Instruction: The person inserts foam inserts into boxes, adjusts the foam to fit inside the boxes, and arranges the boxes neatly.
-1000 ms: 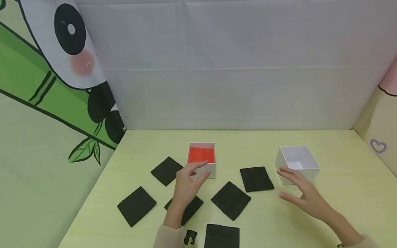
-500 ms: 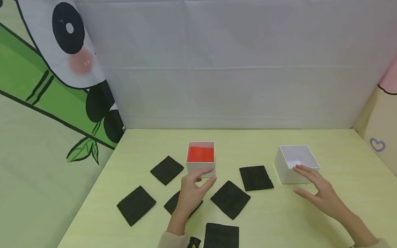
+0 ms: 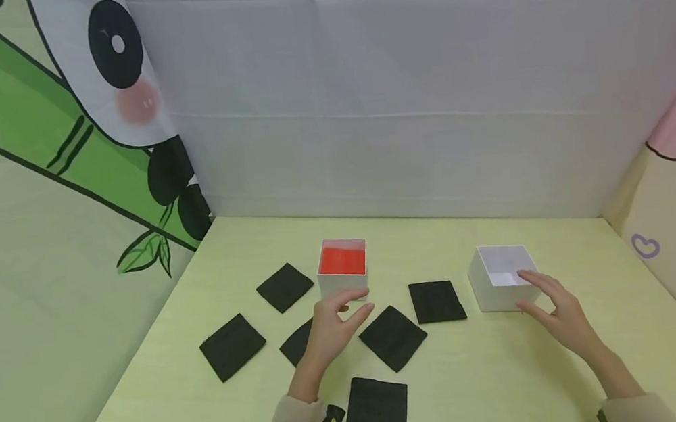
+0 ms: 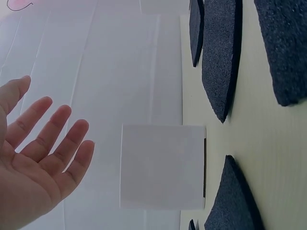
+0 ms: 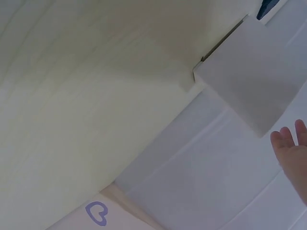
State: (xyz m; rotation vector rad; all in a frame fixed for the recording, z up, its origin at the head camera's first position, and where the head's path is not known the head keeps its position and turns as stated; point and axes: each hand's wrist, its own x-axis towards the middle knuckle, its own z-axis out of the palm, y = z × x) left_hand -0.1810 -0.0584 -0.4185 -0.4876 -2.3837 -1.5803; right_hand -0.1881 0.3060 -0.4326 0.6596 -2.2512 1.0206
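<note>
My left hand (image 3: 333, 327), empty with relaxed fingers, hovers just in front of a white open-topped box (image 3: 343, 283) that has a flat red layer (image 3: 343, 261) inside. In the left wrist view the fingers (image 4: 67, 148) are spread apart, away from that box (image 4: 163, 167). Over on the right, my right hand (image 3: 562, 315) is raised by the front right corner of a second white box (image 3: 502, 297), whose visible inside is bare white. The right wrist view has the fingertips (image 5: 286, 136) close to this box (image 5: 254, 72); nothing is held.
Several flat black squares lie on the pale yellow table (image 3: 453, 390): one at far left (image 3: 232, 347), one near the front (image 3: 376, 412), one between the boxes (image 3: 436, 301). Another (image 3: 296, 345) is partly behind the left hand. A pale cloth wall (image 3: 394, 97) stands behind.
My right hand has moved right, from the right box's front left side to its front right corner. My left hand has drawn slightly back and right from the red-filled box. Boxes and squares stay put.
</note>
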